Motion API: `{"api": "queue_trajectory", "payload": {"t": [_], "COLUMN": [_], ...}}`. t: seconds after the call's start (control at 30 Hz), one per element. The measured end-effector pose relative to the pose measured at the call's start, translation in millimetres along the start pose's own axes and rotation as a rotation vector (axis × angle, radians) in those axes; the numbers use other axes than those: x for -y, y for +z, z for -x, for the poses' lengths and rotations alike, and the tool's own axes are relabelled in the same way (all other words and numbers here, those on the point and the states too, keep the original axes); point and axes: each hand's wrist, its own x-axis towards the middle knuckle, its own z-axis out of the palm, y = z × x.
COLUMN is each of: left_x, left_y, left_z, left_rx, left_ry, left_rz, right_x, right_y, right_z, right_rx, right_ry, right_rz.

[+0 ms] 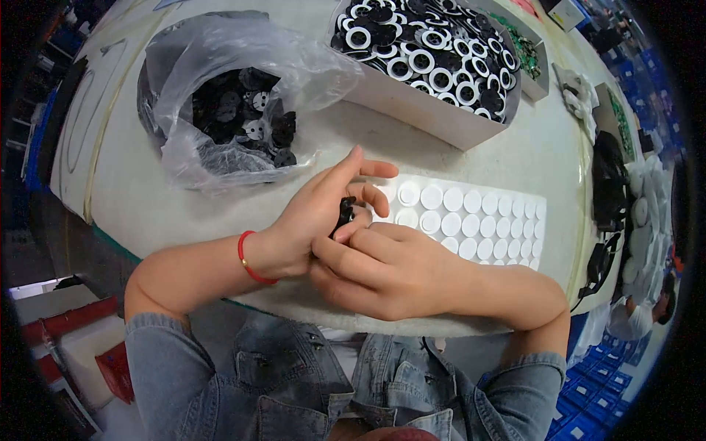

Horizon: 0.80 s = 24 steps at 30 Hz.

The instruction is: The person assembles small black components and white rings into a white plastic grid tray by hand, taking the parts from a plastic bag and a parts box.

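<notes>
My left hand [312,202], with a red cord on its wrist, holds a small black plastic part [346,212] against the palm, its upper fingers stretched away. My right hand [393,268] meets it from the right, thumb and fingers pinched together just below the part. Whatever lies between those right fingertips is hidden. Right beside both hands, a white sheet [543,213] carries rows of round white discs [450,224]; the hands cover its left edge.
A clear plastic bag [176,95] of round black parts [228,106] stands at the far left. Behind the hands sits a white box [426,110] heaped with black and white rings [421,60]. Another box [540,84] holds green circuit boards. Black cables [604,257] lie at the right edge.
</notes>
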Motion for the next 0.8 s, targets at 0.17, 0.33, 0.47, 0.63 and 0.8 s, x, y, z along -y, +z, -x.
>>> {"api": "queue_trajectory", "payload": {"t": [0.17, 0.33, 0.47, 0.63, 0.8], "left_x": [13.9, 12.6, 14.4, 9.6, -5.8], "left_y": [-2.0, 6.1, 9.0, -4.6, 3.2], "left_z": [6.9, 14.4, 15.5, 9.9, 11.1], "left_rx": [0.067, 0.108, 0.062, 0.269, 0.206], "left_ry": [-0.053, -0.080, -0.132, -0.034, 0.025], "left_rz": [0.199, 0.330, 0.422, 0.246, 0.074], "right_x": [-0.2, -1.3, -11.0, -18.7, -30.8], "right_y": [-3.5, -15.9, -30.2, -52.9, -52.7], "right_z": [3.5, 4.9, 0.1, -1.6, 5.0], "right_rx": [0.013, 0.034, -0.024, -0.037, 0.004], "right_ry": [-0.032, 0.245, 0.461, 0.823, 0.877], "right_rz": [-0.026, -0.196, -0.308, -0.717, -0.734]}}
